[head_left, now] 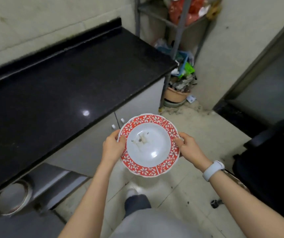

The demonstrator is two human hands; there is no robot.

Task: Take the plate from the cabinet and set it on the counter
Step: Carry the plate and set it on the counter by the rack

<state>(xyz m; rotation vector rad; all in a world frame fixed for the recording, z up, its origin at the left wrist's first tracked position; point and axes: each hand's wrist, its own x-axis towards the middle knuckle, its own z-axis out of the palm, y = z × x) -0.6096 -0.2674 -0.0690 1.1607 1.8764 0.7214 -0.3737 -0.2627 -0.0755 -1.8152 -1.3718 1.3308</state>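
I hold a round plate (149, 145) with a white middle and a red rim of white flowers. It hangs level over the tiled floor, just right of the counter's front edge. My left hand (113, 146) grips its left rim and my right hand (188, 146) grips its right rim. A white band sits on my right wrist. The black glossy counter (65, 79) stretches to the left and back, with nothing standing on it. An open cabinet (40, 188) lies under the counter at lower left, with a round metal dish (13, 198) inside.
White cabinet doors (137, 107) with small knobs face me below the counter. A metal rack (177, 31) with bags and clutter stands in the back corner, a pot (175, 95) at its foot. A dark bulky object (271, 160) stands at right beside a door frame (251, 69).
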